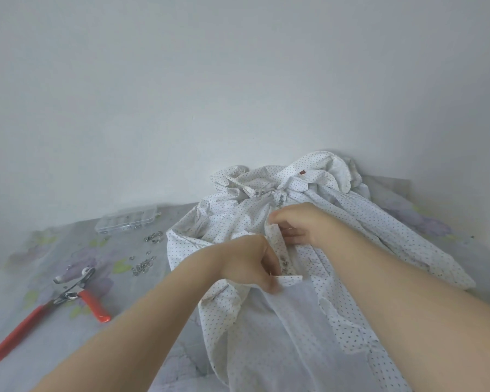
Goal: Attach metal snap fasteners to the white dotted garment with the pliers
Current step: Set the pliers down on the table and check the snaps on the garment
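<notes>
The left hand has its fingers curled tight, pinching a folded edge of the white dotted shirt, and the right hand at about 1 o'clock from it nips the same buttoning strip higher up with fingers closed on the cloth. Several metal snaps already sit in the strip between the two hands. The red-handled pliers lie untouched on the flowered sheet at 9 o'clock from the left hand, with loose snaps and a clear plastic box toward 10 o'clock.
</notes>
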A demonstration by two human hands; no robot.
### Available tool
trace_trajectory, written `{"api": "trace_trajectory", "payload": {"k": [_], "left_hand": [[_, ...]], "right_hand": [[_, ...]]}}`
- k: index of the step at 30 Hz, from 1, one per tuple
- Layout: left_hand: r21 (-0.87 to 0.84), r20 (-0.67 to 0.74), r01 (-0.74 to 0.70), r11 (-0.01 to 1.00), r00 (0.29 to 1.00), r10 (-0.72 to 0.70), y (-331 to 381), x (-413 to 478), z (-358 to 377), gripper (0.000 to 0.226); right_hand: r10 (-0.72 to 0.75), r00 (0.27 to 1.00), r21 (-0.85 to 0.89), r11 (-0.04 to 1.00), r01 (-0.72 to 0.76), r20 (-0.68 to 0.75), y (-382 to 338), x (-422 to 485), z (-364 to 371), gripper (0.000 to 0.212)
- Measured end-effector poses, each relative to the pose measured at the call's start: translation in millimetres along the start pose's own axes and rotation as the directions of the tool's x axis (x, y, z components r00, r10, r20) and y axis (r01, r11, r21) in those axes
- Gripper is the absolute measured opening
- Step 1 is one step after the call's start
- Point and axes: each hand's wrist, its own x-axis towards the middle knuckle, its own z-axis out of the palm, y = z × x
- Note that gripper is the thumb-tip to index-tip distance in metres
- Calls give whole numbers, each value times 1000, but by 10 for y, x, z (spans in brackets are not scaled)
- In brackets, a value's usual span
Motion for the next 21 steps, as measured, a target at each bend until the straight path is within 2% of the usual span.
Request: {"api": "trace_trajectory", "payload": {"k": [3,6,9,12,13,14,15,16,17,19,21], "left_hand": [[-16,-62,-14,1000,998,13,29,12,-8,18],[-22,-79,-13,1000,997,11,41,30,-29,23],[28,51,-10,1000,999,8,35,49,-48,20],[-87,158,14,996,987,0,47,45,-80,27],[-165,116,19,986,993,1,50,53,-86,26],[-219,9,-12,976,1000,15,45,68,-84,22],[-191,-124,-52,980,992,29,21,92,-84,17],[-86,-223,-64,994,974,43,-5,113,-82,22],[33,-258,-45,998,965,52,-41,142,-66,39],[208,-212,-8,978,976,52,-75,166,-9,74],[298,-167,3,955,985,49,-83,154,43,93]], "right_hand": [[-37,999,8,999,37,16,-9,14,20,33],[-114,991,-15,993,113,-75,-47,81,27,43],[-128,988,-200,974,109,-86,-45,119,34,35],[-171,983,-358,924,137,-65,-11,129,40,33],[-190,979,-369,917,153,-67,-9,135,37,34],[-201,977,-381,911,159,-72,-6,132,31,36],[-203,976,-385,910,156,-84,-13,113,29,39],[-200,975,-386,910,150,-92,-17,110,25,41],[-200,975,-383,912,150,-95,-20,115,17,42],[-204,974,-363,919,156,-97,-26,92,8,44],[-221,970,-357,918,173,-97,-22,98,3,47]]}}
